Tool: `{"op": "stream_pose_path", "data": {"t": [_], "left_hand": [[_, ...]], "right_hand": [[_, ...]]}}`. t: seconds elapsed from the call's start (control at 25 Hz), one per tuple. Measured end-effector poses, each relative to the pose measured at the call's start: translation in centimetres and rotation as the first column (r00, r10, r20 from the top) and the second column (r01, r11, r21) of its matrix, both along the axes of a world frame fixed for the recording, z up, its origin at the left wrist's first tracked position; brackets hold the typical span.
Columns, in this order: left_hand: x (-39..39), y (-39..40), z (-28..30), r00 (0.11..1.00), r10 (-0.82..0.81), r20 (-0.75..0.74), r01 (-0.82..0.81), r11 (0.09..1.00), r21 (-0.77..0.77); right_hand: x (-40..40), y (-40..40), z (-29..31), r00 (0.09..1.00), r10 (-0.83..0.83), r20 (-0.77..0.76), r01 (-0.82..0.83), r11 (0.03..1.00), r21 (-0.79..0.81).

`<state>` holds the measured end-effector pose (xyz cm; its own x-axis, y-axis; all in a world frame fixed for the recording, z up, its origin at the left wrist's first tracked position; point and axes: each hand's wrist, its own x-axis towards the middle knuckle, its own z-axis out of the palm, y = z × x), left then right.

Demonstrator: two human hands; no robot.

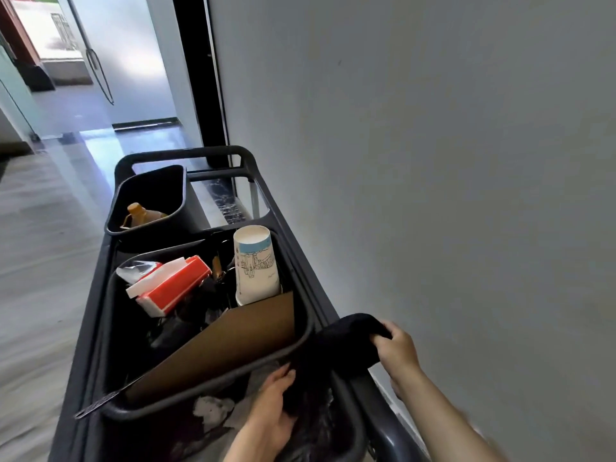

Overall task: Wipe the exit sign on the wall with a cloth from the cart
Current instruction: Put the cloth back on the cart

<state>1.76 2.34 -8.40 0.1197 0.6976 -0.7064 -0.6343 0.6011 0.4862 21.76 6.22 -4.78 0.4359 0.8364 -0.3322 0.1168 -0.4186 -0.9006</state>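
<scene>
A dark cloth (336,348) hangs over the near right rim of the dark grey cart (300,261). My right hand (396,351) is closed on the cloth's upper right end, just above the cart's rail. My left hand (270,405) grips the cloth's lower left part, down inside the cart's near end. The cloth stretches between the two hands. No exit sign is in view; only a plain grey wall (450,161) rises to the right of the cart.
A black bin (206,388) on the cart holds a red and white carton (170,285), a paper cup (255,265) and brown cardboard (230,341). A smaller bin (150,201) holds an amber bottle. Glass doors (100,61) stand ahead on the left.
</scene>
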Motion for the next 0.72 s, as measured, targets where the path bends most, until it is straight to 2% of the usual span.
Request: {"op": "stream_pose_path", "data": {"t": [0.16,0.28,0.4,0.48,0.64,0.72], "left_hand": [[-0.8,-0.5,-1.3,0.997,-0.011,-0.079,0.007,0.999,-0.047],[-1.5,-0.5,-1.3,0.981,-0.04,-0.189,0.033,0.999,-0.042],[-1.8,-0.3,-0.8,0.931,-0.027,-0.364,0.041,0.999,0.033],[-2.3,0.0,-0.6,0.922,0.007,-0.387,0.01,0.999,0.041],[-3.2,0.3,-0.6,0.936,0.017,-0.35,-0.026,0.999,-0.021],[-3.1,-0.4,-0.1,0.932,-0.022,-0.363,0.009,0.999,-0.037]], "right_hand": [[1.2,-0.7,-1.1,0.989,-0.033,-0.141,0.021,0.996,-0.085],[1.1,-1.2,-0.9,0.98,-0.029,-0.199,0.021,0.999,-0.045],[0.3,-0.6,0.0,0.99,-0.036,-0.138,0.051,0.992,0.113],[-0.3,0.4,0.5,0.992,-0.036,-0.125,0.057,0.985,0.162],[-0.9,0.4,-0.4,0.997,0.074,-0.001,-0.073,0.994,0.077],[-0.6,-0.2,-1.0,0.995,0.091,-0.044,-0.09,0.995,0.043]]}}
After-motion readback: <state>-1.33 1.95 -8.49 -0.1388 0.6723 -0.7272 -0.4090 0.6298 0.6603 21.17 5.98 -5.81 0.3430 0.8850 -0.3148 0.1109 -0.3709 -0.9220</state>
